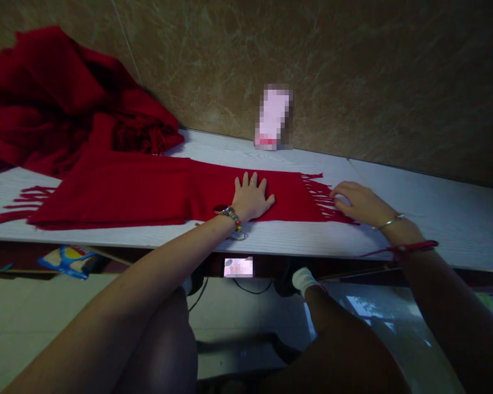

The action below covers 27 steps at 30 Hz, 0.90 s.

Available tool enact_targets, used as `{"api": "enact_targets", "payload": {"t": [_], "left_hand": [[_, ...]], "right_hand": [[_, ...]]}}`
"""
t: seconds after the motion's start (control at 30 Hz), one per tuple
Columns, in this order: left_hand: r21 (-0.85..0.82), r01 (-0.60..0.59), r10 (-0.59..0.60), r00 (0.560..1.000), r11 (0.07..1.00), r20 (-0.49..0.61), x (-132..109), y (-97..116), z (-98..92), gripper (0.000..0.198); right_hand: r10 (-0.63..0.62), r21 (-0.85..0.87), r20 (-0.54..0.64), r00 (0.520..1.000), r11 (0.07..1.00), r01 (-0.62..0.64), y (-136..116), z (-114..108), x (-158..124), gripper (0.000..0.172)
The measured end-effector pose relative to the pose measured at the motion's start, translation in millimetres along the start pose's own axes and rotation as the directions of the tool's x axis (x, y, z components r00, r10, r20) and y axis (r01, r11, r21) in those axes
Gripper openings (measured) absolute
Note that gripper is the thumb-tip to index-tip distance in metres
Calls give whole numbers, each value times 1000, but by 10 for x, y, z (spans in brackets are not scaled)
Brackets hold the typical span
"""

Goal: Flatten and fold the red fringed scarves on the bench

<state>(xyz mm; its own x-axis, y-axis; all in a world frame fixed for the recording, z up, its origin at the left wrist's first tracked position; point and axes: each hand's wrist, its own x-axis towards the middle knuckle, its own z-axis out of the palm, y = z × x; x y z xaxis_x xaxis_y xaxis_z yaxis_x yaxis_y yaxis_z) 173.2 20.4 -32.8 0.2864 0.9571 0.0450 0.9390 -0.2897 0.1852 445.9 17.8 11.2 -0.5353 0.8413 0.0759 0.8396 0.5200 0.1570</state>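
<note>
A red scarf (pixel 148 189) lies folded lengthwise along the white wood-grain tabletop, with fringe at both ends. My left hand (pixel 251 198) rests flat on the scarf's right half, its fingers spread. At the right end, the fingers of my right hand (pixel 355 205) are bent, thumb and forefinger close together at the fringe (pixel 322 200). Whatever lies under the right palm is hidden. Another heap of red fringed cloth (pixel 61 104) is bunched at the left, against the wall and touching the folded scarf.
A phone-shaped, blurred pink object (pixel 273 117) leans on the brown marbled wall (pixel 378 82). Below the table's front edge are a lit phone screen (pixel 238 267), a blue and yellow packet (pixel 69 260) and dark cables (pixel 252 290). My legs are beneath, above the tiled floor (pixel 24 306).
</note>
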Motion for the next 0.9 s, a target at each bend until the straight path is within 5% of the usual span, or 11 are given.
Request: {"api": "enact_targets", "payload": {"t": [0.2,0.57,0.8,0.9], "left_hand": [[2,-3,4,1000,1000,-6,-5,-3,-3,63],[-5,0,0,1000,1000,3,-6,8,-5,63],[5,-1,1,1000,1000,-7,-5,-2,3,63],[12,-4,4,1000,1000,-8,1,-2,5,63]], "right_hand": [[-114,-57,87,990,991,119,-340,139,171,20],[162,-161,329,930,980,-114,280,55,-335,18],[42,41,-28,999,998,-41,50,11,97,15],[-54,47,-63,997,997,57,-158,80,375,15]]}}
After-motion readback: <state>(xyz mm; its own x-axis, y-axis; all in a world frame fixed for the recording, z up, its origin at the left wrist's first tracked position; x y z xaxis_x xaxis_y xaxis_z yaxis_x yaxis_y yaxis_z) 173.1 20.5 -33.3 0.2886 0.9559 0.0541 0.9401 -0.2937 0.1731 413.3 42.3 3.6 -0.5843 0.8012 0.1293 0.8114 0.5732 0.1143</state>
